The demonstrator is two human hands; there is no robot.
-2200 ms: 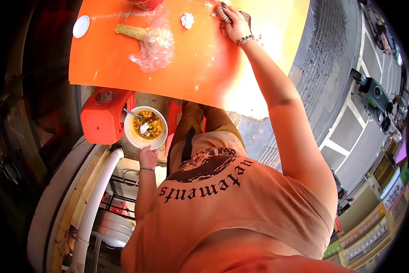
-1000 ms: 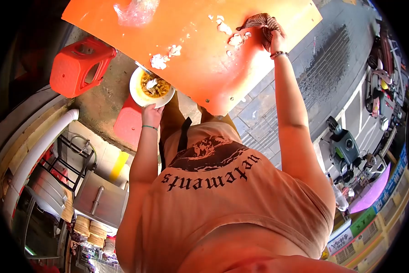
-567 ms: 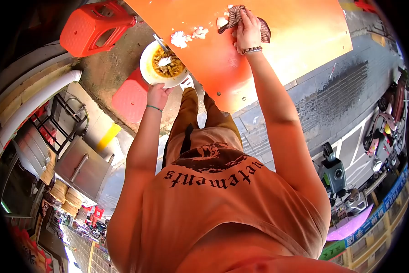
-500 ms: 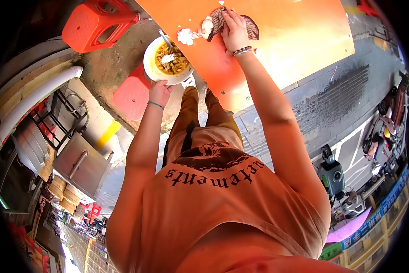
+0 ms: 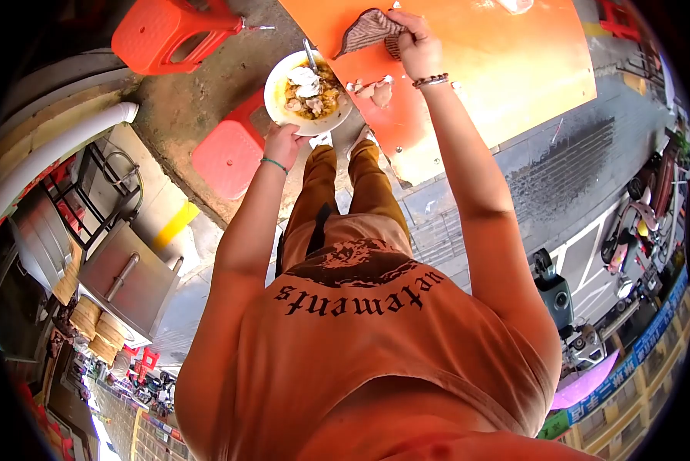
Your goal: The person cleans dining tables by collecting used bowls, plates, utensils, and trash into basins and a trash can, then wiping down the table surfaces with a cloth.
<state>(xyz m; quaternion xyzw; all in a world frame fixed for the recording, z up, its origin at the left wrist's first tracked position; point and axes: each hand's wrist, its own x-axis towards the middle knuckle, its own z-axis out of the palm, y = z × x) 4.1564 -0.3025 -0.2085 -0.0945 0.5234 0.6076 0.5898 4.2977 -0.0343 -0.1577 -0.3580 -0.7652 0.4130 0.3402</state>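
My left hand (image 5: 283, 144) grips the near rim of a white bowl (image 5: 273, 98), held at the edge of the orange table (image 5: 506, 77). In the bowl are food scraps in yellowish broth, crumpled white tissue (image 5: 305, 81) and a metal spoon (image 5: 309, 55), its handle sticking up over the far rim. My right hand (image 5: 420, 52) is closed on a brown striped cloth (image 5: 369, 32) over the table, and the cloth fans out to the left. Pale, crumpled scraps (image 5: 377, 92) lie on the tabletop just right of the bowl.
A red plastic stool (image 5: 226, 157) stands below the bowl at left, and another red stool (image 5: 157, 38) is farther off. A clear-and-white object (image 5: 516, 5) sits at the table's far side. Metal kitchen equipment (image 5: 130, 276) is at left; parked scooters (image 5: 560, 300) are at right.
My right hand has moved up and right, lifting and bunching the cloth. The white tissue beside the bowl has left the table, and more tissue shows in the bowl. Pale scraps remain.
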